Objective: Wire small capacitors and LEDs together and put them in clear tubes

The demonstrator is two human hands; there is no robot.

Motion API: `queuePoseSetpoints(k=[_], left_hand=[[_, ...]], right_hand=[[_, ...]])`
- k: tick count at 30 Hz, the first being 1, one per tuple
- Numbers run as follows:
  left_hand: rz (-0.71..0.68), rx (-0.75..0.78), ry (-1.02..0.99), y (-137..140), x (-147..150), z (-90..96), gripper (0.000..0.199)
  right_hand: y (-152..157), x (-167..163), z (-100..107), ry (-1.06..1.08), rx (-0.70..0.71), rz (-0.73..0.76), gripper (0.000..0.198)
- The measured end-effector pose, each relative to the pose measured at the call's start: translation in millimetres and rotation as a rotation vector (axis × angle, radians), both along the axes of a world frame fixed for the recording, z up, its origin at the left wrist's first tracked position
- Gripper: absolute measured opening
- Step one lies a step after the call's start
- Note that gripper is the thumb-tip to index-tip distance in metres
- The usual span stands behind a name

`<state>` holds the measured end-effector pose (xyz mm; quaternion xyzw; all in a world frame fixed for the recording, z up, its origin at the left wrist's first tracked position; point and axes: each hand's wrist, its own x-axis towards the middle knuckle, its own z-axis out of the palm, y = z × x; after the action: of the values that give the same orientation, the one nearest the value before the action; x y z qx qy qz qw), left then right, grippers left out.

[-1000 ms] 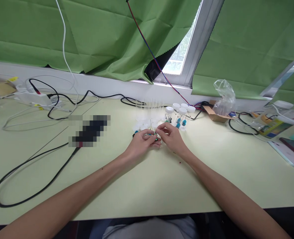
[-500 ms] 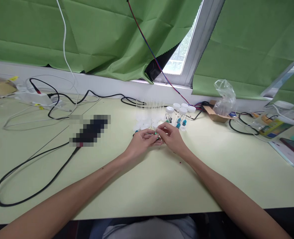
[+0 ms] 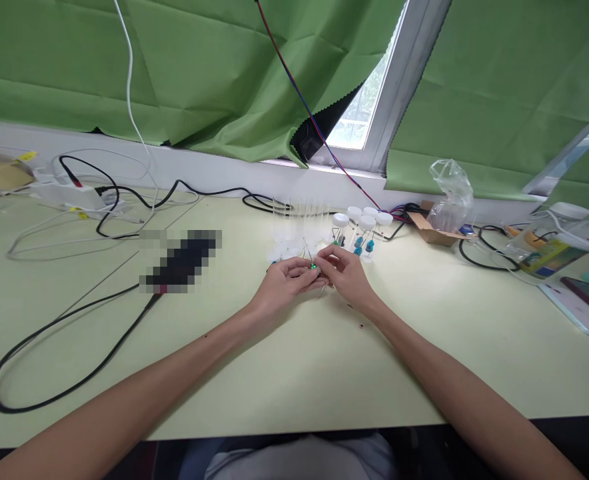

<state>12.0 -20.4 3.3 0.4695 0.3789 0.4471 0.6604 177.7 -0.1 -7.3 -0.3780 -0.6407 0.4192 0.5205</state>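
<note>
Above the middle of the table, my left hand [image 3: 288,280] and my right hand [image 3: 341,272] meet with fingers pinched together. Between their fingertips is a small green part with thin wire-like stems [image 3: 314,266]; its exact kind is too small to tell. Both hands grip it, the right from above, the left from the side. Just beyond my fingers lie clear and white plastic pieces [image 3: 294,249], with thin transparent rods standing up. To the right, several white-capped assemblies [image 3: 368,221] stand on thin legs, with teal parts [image 3: 370,245] low on them.
A tiny dark red ring [image 3: 361,327] lies near my right forearm. At left are a pixelated dark device [image 3: 182,261] on a black cable and a white power strip [image 3: 72,195]. An open cardboard box [image 3: 437,233] with a plastic bag and a phone [image 3: 587,300] are at right.
The green part has shifted and turned slightly between my fingertips, and a thin end now shows below my hands. Both hands stay in nearly the same place.
</note>
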Motion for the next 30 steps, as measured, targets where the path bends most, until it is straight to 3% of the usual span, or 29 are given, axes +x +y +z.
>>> queuePoseSetpoints(k=[30], left_hand=[[-0.020, 0.012, -0.028, -1.7, 0.5, -0.2, 0.027]], right_hand=[[-0.6, -1.5, 0.4, 0.092, -0.098, 0.027, 0.029]])
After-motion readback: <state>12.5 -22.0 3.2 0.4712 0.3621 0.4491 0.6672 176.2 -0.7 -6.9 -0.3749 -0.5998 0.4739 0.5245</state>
